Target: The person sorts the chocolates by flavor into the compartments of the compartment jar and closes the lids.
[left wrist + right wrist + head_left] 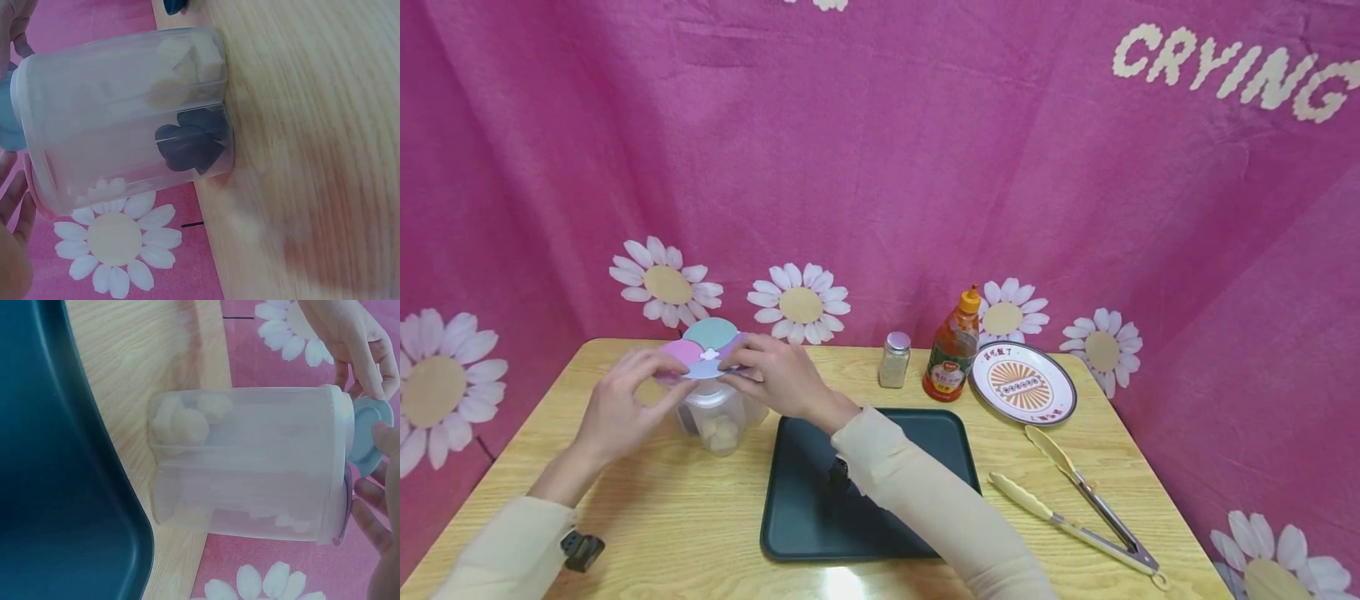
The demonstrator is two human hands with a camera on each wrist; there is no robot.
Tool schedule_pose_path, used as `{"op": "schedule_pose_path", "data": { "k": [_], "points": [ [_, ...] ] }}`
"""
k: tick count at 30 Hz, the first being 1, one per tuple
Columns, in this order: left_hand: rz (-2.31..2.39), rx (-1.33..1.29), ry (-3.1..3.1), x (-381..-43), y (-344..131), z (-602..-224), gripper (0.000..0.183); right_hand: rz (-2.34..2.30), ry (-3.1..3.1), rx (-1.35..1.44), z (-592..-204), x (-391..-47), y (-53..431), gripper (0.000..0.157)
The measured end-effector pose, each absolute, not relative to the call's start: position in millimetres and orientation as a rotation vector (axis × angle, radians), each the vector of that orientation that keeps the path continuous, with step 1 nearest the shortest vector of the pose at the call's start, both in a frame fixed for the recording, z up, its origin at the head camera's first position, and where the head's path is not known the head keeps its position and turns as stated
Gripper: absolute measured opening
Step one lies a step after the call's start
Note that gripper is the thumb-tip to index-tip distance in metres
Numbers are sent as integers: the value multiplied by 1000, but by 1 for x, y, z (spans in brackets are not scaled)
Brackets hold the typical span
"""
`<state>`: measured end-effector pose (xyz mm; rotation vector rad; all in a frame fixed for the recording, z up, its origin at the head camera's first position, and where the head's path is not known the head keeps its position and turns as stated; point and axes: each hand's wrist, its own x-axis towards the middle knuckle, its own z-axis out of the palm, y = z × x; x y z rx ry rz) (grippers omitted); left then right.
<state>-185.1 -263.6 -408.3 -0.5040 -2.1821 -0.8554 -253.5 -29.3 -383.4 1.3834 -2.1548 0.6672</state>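
A clear storage container (pixel 711 417) with a petal-shaped lid in pink, green, blue and purple stands at the table's left. Pale chunks (pixel 187 425) and dark pieces (pixel 190 140) lie low in separate compartments. The light blue lid flap (pixel 369 437) is tilted up off the white rim. My left hand (pixel 617 404) pinches its left edge between thumb and forefinger, and my right hand (pixel 782 375) pinches its right edge. The right thumb lies on the flap in the right wrist view. Some fingertips are hidden behind the lid.
A dark tray (pixel 865 492) lies right of the container, under my right forearm. Behind it stand a shaker jar (pixel 894 362) and a red sauce bottle (pixel 951 350). A patterned plate (pixel 1024 383) and spread tongs (pixel 1097 508) are at the right.
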Motion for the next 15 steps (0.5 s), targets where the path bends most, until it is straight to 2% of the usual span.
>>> {"op": "schedule_pose_path", "data": {
  "k": [15],
  "points": [
    [-846,-518,-2210,-177,-263,-413,24,484,-2110,1425,-392,-252,-27,19]
  ]
}}
